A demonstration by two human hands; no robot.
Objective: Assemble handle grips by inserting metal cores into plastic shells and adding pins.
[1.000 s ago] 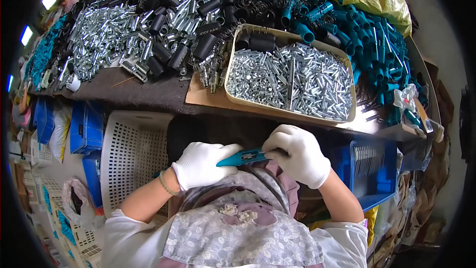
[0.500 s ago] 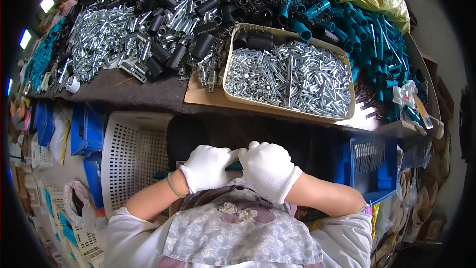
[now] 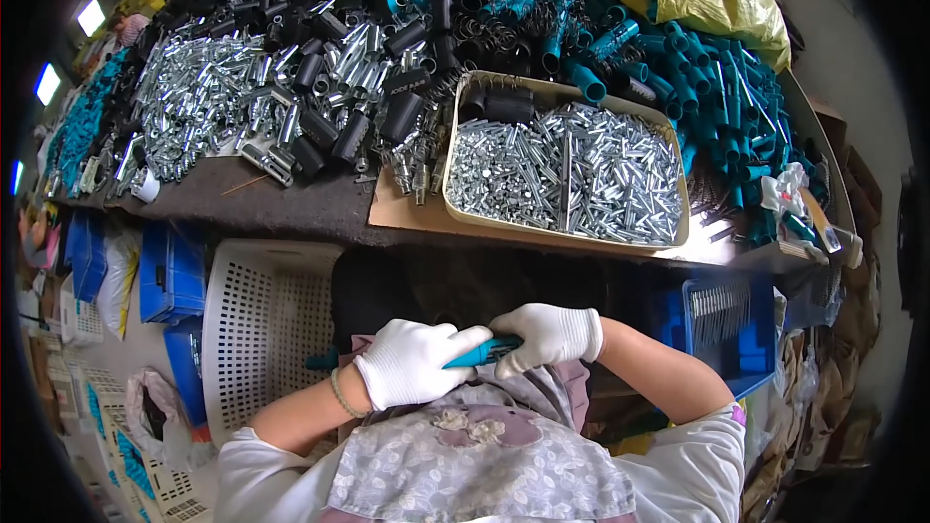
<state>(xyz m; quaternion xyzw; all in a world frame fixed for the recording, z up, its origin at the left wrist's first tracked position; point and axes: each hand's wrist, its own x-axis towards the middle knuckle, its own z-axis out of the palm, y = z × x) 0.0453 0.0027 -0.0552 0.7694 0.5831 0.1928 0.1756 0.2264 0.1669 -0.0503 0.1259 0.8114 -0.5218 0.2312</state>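
Note:
Above my lap, my left hand [image 3: 412, 365], in a white knitted glove, is closed around a teal plastic tubular part [image 3: 472, 354]. One end of this part shows between the two hands. A teal piece [image 3: 322, 361] juts out beyond my left wrist; whether it belongs to the same part I cannot tell. My right hand [image 3: 547, 337], gloved alike, has its fingers pinched at the part's right end, where something small and dark [image 3: 501, 351] shows. The fingers hide most of what they grip.
A cream tray [image 3: 572, 230] of metal pins lies at the table's front edge, on cardboard [image 3: 392, 211]. Behind it are heaps of metal sleeves [image 3: 199, 87], black tubes and teal housings [image 3: 693, 77]. A white perforated basket [image 3: 266, 320] stands at left, a blue bin [image 3: 741, 329] at right.
My hands were close together, with the teal part mostly covered. My right hand has moved right and turned, and the part's end now shows between them. The whole view has shifted slightly.

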